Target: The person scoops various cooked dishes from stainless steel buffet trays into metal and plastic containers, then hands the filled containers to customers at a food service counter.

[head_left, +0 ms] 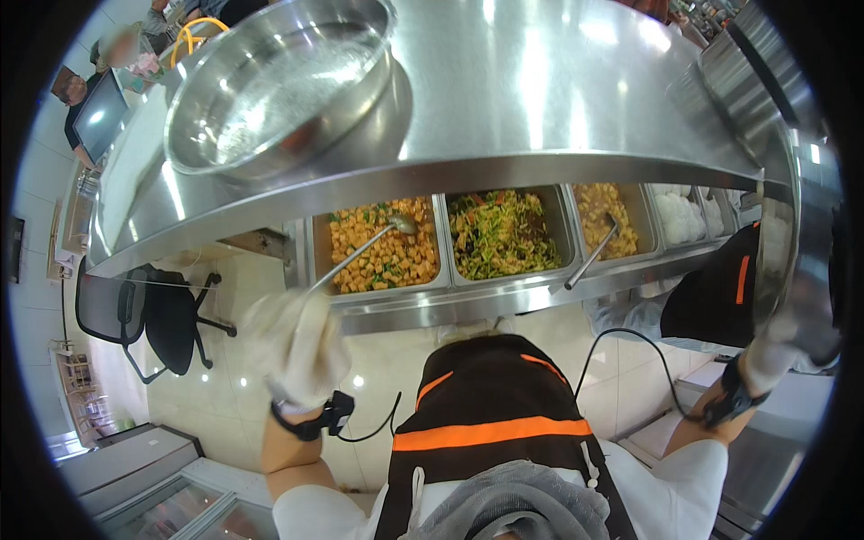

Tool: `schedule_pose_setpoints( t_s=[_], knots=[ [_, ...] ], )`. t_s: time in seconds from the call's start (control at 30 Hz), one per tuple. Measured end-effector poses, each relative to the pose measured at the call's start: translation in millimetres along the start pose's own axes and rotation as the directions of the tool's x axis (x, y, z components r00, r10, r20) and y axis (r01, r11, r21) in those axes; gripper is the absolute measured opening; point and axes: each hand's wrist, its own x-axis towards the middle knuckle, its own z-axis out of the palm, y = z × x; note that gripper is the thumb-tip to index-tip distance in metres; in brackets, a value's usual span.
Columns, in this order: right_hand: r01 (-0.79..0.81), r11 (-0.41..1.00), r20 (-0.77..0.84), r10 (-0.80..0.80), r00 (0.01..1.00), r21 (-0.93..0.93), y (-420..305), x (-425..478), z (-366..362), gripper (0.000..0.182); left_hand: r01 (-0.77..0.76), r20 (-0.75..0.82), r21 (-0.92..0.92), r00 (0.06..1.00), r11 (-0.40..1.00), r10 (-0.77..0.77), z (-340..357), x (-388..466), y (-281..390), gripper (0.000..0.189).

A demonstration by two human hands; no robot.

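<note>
My left hand, in a pale glove and blurred, is at the near end of a steel ladle. Whether its fingers close on the handle cannot be told. The bowl of that ladle lies in a steel pan of diced, sauced food with green bits. At the far right my right hand, gloved and blurred too, touches or overlaps the foot of an upright shiny metal object; its grip is unclear. Between the hands is a pan of chopped green vegetables. A second ladle leans in a pan of yellowish chunks.
A large steel basin stands on the raised steel shelf. White, wrapped-looking items fill pans further right. A dark apron with an orange stripe shows near the right. An office chair is left; people sit beyond the counter.
</note>
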Motion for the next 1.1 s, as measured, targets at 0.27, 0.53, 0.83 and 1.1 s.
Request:
schedule_pose_setpoints(
  t_s=[0.27,0.53,0.83,1.1],
  knots=[
    [-0.642,0.554,-0.054,0.778,0.626,0.53,125,-194,-30,0.023,0.444,0.402,0.552,0.599,0.706,-0.692,110,-167,-62,0.061],
    [-0.627,-0.132,0.223,0.973,0.068,0.768,196,-295,1,0.041,0.515,0.637,-0.222,0.72,0.828,-0.277,236,-47,110,0.061],
    [-0.57,0.096,0.066,0.964,0.257,0.816,198,-307,-31,0.064,0.331,0.991,-0.006,0.128,0.944,-0.039,385,-27,262,0.071],
    [-0.293,0.047,0.026,0.97,0.24,0.955,224,-350,-32,0.064,0.194,0.999,-0.01,0.049,0.981,0.0,404,56,234,0.045]
  ],
)
